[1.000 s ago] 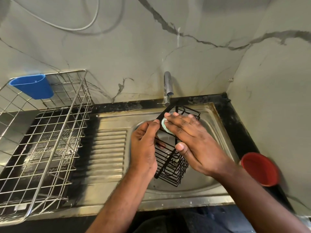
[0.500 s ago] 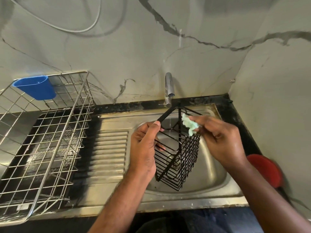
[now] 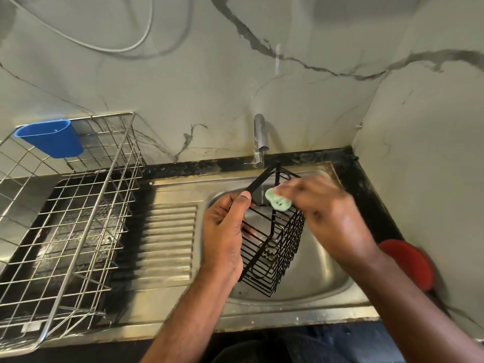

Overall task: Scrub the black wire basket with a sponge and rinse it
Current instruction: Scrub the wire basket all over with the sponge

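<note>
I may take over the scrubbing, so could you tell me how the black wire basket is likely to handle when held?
The black wire basket probably feels light, since the left hand alone holds it tilted over the sink. Its welded wires look stiff. Water runs from the tap, so it may be slippery.

The black wire basket (image 3: 272,247) is matt coated metal. The sponge (image 3: 278,201) looks soft and foamy, though blurred. The sink (image 3: 327,281) is brushed steel, dully glossy; the drying rack (image 3: 78,231) shiny wire; the blue cup (image 3: 52,138) smooth plastic.
</note>
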The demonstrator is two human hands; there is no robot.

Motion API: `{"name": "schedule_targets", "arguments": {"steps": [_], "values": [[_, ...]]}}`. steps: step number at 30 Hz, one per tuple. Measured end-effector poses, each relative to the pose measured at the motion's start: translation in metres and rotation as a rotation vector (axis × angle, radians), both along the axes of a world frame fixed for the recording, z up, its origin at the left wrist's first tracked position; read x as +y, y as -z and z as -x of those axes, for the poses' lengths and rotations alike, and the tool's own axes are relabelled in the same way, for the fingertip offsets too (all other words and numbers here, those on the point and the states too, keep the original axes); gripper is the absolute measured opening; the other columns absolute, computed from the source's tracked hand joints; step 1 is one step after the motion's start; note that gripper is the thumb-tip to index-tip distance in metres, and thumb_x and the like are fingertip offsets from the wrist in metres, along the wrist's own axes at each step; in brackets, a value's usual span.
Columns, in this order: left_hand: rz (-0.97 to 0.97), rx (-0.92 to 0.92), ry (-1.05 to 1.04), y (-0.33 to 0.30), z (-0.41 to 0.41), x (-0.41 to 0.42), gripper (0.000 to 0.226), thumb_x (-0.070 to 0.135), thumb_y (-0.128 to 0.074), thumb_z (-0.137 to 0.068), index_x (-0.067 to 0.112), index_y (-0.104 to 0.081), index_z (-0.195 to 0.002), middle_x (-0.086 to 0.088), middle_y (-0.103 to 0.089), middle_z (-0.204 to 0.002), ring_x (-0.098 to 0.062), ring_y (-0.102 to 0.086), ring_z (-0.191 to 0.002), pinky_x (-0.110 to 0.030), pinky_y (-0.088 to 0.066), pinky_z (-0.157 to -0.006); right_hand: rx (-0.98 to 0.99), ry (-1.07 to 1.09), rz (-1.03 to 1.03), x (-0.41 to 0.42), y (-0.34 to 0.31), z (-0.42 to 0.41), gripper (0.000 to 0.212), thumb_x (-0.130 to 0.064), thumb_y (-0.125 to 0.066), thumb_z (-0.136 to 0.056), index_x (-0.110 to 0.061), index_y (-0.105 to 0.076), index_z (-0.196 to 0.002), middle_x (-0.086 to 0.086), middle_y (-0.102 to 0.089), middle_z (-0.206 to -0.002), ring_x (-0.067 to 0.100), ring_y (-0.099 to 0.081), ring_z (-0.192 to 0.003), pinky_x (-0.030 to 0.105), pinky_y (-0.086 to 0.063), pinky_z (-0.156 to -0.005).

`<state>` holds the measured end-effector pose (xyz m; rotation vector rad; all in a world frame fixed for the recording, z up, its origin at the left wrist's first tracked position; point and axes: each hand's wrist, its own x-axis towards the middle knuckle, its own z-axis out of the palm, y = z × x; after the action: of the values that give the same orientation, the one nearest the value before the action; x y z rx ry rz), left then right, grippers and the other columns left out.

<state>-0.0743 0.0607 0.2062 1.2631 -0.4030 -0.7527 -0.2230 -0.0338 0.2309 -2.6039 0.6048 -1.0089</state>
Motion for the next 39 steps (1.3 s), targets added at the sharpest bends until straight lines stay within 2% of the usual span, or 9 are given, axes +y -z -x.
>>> {"name": "schedule_targets", "arguments": {"steps": [3, 7, 14, 19, 25, 29, 33, 36, 39], "values": [[0.049, 0.031, -0.006, 0.002, -0.002, 0.001, 0.026, 0.021, -0.07, -0.092, -0.005, -0.068, -0.089, -0.015, -0.066, -0.082, -0.03, -0.056, -0.072, -0.034, -0.048, -0.06, 0.181, -0.119, 0.123, 0.007, 0.0, 0.005, 0.045, 0.002, -0.056, -0.087, -0.013, -0.069, -0.127, 0.005, -0.066, -0.129, 0.018, -0.058, -0.117, 0.033, -0.057, -0.087], [0.017, 0.003, -0.006, 0.002, -0.002, 0.003, 0.014, 0.016, -0.067, -0.094, 0.007, -0.07, -0.085, 0.004, -0.064, -0.068, -0.007, -0.053, -0.056, -0.025, -0.045, -0.044, 0.121, 0.046, 0.076, -0.021, 0.007, 0.016, 0.047, 0.014, -0.062, -0.082, -0.011, -0.073, -0.12, 0.011, -0.068, -0.125, 0.029, -0.063, -0.112, 0.042, -0.057, -0.087], [0.012, -0.012, -0.001, 0.005, 0.001, 0.001, 0.014, 0.018, -0.068, -0.093, 0.007, -0.069, -0.083, 0.0, -0.066, -0.075, -0.011, -0.057, -0.067, -0.025, -0.045, -0.044, 0.114, 0.144, -0.004, -0.034, 0.008, 0.014, 0.045, 0.018, -0.065, -0.081, -0.01, -0.075, -0.116, 0.01, -0.071, -0.117, 0.03, -0.066, -0.109, 0.042, -0.058, -0.089], [0.052, 0.044, 0.015, 0.008, 0.001, 0.0, 0.016, 0.017, -0.068, -0.094, 0.002, -0.071, -0.089, -0.013, -0.064, -0.082, -0.025, -0.054, -0.072, -0.03, -0.047, -0.055, 0.228, -0.224, 0.102, 0.005, -0.007, 0.009, 0.039, -0.011, -0.048, -0.092, -0.019, -0.069, -0.125, 0.004, -0.066, -0.126, 0.014, -0.057, -0.117, 0.02, -0.045, -0.093], [-0.025, -0.026, 0.064, 0.005, 0.008, 0.005, 0.015, 0.018, -0.068, -0.093, 0.009, -0.072, -0.081, -0.001, -0.067, -0.077, -0.018, -0.056, -0.071, -0.027, -0.046, -0.048, 0.194, 0.131, -0.031, -0.051, 0.015, 0.023, 0.044, 0.012, -0.067, -0.083, -0.016, -0.074, -0.116, 0.007, -0.069, -0.12, 0.023, -0.064, -0.11, 0.037, -0.055, -0.095], [-0.04, -0.105, 0.118, 0.005, 0.01, 0.005, 0.019, 0.02, -0.07, -0.093, 0.004, -0.073, -0.083, -0.017, -0.07, -0.086, -0.028, -0.056, -0.077, -0.03, -0.048, -0.052, 0.101, 0.189, -0.085, -0.041, 0.01, 0.022, 0.042, 0.01, -0.063, -0.088, -0.017, -0.074, -0.118, 0.002, -0.068, -0.12, 0.015, -0.065, -0.108, 0.019, -0.05, -0.095], [-0.033, -0.163, 0.192, -0.001, 0.018, 0.006, 0.021, 0.017, -0.068, -0.093, 0.012, -0.072, -0.073, -0.014, -0.06, -0.075, -0.027, -0.05, -0.07, -0.026, -0.048, -0.05, 0.113, 0.044, -0.025, -0.009, 0.002, 0.011, 0.049, 0.014, -0.058, -0.086, -0.013, -0.071, -0.124, 0.006, -0.067, -0.122, 0.014, -0.063, -0.111, 0.024, -0.053, -0.096], [-0.012, -0.208, 0.207, -0.005, 0.019, 0.011, 0.023, 0.017, -0.069, -0.093, 0.014, -0.075, -0.072, -0.007, -0.066, -0.07, -0.023, -0.054, -0.067, -0.023, -0.049, -0.055, 0.172, 0.229, -0.094, -0.03, 0.007, 0.017, 0.04, 0.007, -0.06, -0.092, -0.014, -0.07, -0.125, 0.007, -0.066, -0.124, 0.018, -0.065, -0.108, 0.024, -0.051, -0.097], [-0.01, -0.194, 0.205, -0.01, 0.018, 0.016, 0.032, 0.015, -0.068, -0.094, 0.021, -0.074, -0.063, 0.004, -0.063, -0.058, -0.012, -0.047, -0.056, -0.034, -0.042, -0.057, 0.2, 0.311, -0.176, -0.04, 0.002, 0.031, 0.038, 0.007, -0.06, -0.093, -0.015, -0.072, -0.122, 0.005, -0.067, -0.122, 0.019, -0.066, -0.107, 0.015, -0.042, -0.094]]}}
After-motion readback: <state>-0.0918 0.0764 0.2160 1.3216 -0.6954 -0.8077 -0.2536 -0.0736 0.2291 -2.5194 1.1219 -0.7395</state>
